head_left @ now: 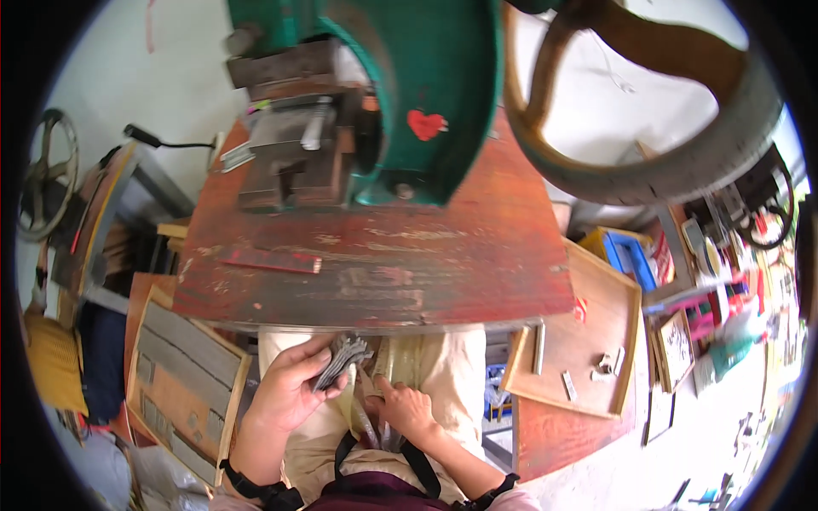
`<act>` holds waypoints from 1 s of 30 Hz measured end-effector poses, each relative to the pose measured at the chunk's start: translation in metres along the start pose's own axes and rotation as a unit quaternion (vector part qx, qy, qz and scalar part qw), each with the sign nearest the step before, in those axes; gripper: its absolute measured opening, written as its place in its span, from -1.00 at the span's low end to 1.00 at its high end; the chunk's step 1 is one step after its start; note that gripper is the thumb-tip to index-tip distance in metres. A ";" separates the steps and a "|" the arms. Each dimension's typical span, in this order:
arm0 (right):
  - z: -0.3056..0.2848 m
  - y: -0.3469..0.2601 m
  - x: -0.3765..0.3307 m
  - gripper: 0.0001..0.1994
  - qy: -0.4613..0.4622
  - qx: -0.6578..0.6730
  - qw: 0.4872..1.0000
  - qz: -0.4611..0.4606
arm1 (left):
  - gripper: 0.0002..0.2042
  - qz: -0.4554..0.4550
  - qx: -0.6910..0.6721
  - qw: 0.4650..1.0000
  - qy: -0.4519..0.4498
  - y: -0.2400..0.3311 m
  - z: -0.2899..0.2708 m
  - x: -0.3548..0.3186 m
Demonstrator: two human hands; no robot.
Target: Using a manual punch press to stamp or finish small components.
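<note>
In my left hand (294,383) I grip a bundle of thin grey strips (339,362), held up over my lap just below the table's front edge. What the strips are made of is hard to tell. My right hand (407,410) is low over my lap, beside a pale yellowish sheet (396,358) lying between my legs. Its index finger stretches out and stands apart from the thumb; I see nothing held, though the other fingertips are partly hidden. On the worn red wooden table (375,298) stands a green hand press (434,102) with a dark metal die block (294,153).
A red flat bar (273,260) lies on the table. The press's large handwheel (648,183) hangs at the upper right. To my left a wooden tray (226,417) holds grey strips; to my right another tray (626,341) holds a few small metal pieces.
</note>
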State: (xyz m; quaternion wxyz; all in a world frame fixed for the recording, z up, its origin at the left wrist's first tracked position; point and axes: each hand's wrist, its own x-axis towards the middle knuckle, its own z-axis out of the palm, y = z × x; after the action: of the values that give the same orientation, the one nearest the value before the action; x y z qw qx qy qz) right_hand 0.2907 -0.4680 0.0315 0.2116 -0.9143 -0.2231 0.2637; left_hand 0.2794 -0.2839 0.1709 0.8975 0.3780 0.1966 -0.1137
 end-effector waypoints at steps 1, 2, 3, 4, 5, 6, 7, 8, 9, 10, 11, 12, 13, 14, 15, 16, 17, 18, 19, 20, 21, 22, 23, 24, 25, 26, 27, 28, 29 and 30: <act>0.001 0.005 0.000 -0.64 0.003 0.005 1.000 0.010 | -0.65 -0.010 0.004 1.000 -0.006 -0.006 -0.005 0.001; 0.002 0.010 -0.001 -0.67 0.035 0.018 0.999 0.012 | -0.68 -0.045 0.011 0.999 0.005 -0.015 -0.011 0.006; 0.003 0.013 -0.002 -0.69 0.061 0.027 0.998 0.007 | -0.70 -0.076 0.015 0.997 0.022 -0.027 -0.020 0.011; 0.004 0.017 -0.004 -0.69 0.058 0.028 0.998 0.005 | -0.70 -0.076 0.014 0.997 0.026 -0.043 -0.031 0.018; 0.002 0.028 -0.010 -0.71 0.083 0.051 0.995 0.030 | -0.74 -0.114 0.027 0.993 0.031 -0.067 -0.043 0.036; 0.002 0.030 -0.012 -0.73 0.101 0.078 0.991 0.038 | -0.78 -0.140 0.041 0.988 0.051 -0.084 -0.057 0.043; 0.001 0.027 -0.015 -0.77 0.124 0.069 0.990 0.020 | -0.82 -0.151 0.025 0.985 0.078 -0.104 -0.072 0.048; 0.001 0.023 -0.016 -0.77 0.111 0.069 0.991 0.000 | -0.85 -0.156 0.007 0.982 0.110 -0.120 -0.084 0.049; 0.002 0.019 -0.017 -0.77 0.134 0.072 0.988 0.000 | -0.87 -0.172 -0.015 0.977 0.124 -0.129 -0.090 0.045; 0.003 0.016 -0.015 -0.77 0.156 0.075 0.985 -0.002 | -0.82 -0.171 -0.013 0.978 0.119 -0.129 -0.087 0.042; 0.004 0.016 -0.015 -0.78 0.161 0.076 0.984 0.000 | -0.77 -0.173 0.025 0.978 0.110 -0.128 -0.080 0.033; 0.006 0.014 -0.016 -0.79 0.161 0.079 0.984 -0.007 | -0.72 -0.175 0.040 0.981 0.067 -0.131 -0.089 0.031; 0.004 0.012 -0.016 -0.80 0.152 0.065 0.986 0.013 | -0.74 -0.165 0.037 0.983 0.070 -0.123 -0.081 0.027; 0.000 0.010 -0.017 -0.81 0.143 0.049 0.988 0.030 | -0.71 -0.180 0.023 0.982 0.056 -0.114 -0.080 0.024; 0.000 0.012 -0.018 -0.81 0.149 0.047 0.988 0.015 | -0.67 -0.148 0.023 0.988 0.021 -0.106 -0.080 0.020; 0.000 0.016 -0.018 -0.80 0.154 0.046 0.987 0.003 | -0.65 -0.126 0.024 0.991 0.030 -0.098 -0.080 0.015; 0.002 0.017 -0.017 -0.79 0.169 0.063 0.983 -0.020 | -0.65 -0.067 0.064 0.994 0.057 -0.086 -0.085 0.005; 0.002 0.019 -0.016 -0.77 0.190 0.077 0.978 -0.033 | -0.66 -0.016 0.105 0.991 0.076 -0.077 -0.092 -0.001; 0.003 0.017 -0.015 -0.77 0.187 0.075 0.978 -0.045 | -0.66 0.064 0.151 0.978 0.128 -0.063 -0.101 -0.014; 0.003 0.013 -0.015 -0.77 0.186 0.072 0.979 -0.053 | -0.66 0.108 0.181 0.960 0.186 -0.046 -0.113 -0.028; -0.019 -0.013 -0.022 -0.69 0.060 0.052 0.996 0.043 | -0.68 0.165 0.248 0.921 0.252 -0.036 -0.134 -0.045; -0.017 -0.013 -0.019 -0.69 0.059 0.046 0.996 0.038 | -0.73 0.196 0.241 0.898 0.310 -0.031 -0.163 -0.052; -0.013 -0.011 -0.020 -0.66 0.081 0.046 0.996 0.000 | -0.72 0.247 0.258 0.854 0.378 -0.028 -0.192 -0.066; -0.008 -0.007 -0.018 -0.63 0.100 0.047 0.993 -0.033 | -0.72 0.261 0.277 0.814 0.440 -0.025 -0.224 -0.078; -0.002 0.000 -0.015 -0.64 0.121 0.033 0.990 -0.068 | -0.72 0.273 0.293 0.772 0.494 -0.023 -0.258 -0.085; -0.002 -0.003 -0.013 -0.64 0.119 0.031 0.990 -0.073 | -0.73 0.259 0.325 0.728 0.545 -0.024 -0.300 -0.095; -0.003 -0.008 -0.012 -0.64 0.090 0.012 0.995 -0.035 | -0.74 0.243 0.357 0.681 0.592 -0.020 -0.331 -0.107; -0.005 -0.009 -0.011 -0.65 0.065 -0.010 0.998 0.010 | -0.76 0.232 0.375 0.652 0.616 -0.007 -0.333 -0.114; -0.004 -0.008 -0.010 -0.67 0.075 -0.008 0.997 -0.001 | -0.78 0.221 0.394 0.623 0.639 0.006 -0.336 -0.120; -0.003 -0.011 -0.010 -0.67 0.074 -0.008 0.997 -0.004 | -0.78 0.222 0.392 0.621 0.641 0.013 -0.359 -0.133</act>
State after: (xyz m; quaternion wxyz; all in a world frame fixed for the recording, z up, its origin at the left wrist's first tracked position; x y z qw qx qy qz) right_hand 0.2821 -0.4652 0.0434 0.2214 -0.9320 -0.2129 0.1921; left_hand 0.0691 -0.0080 0.0082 0.3084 0.7033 0.5692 0.2937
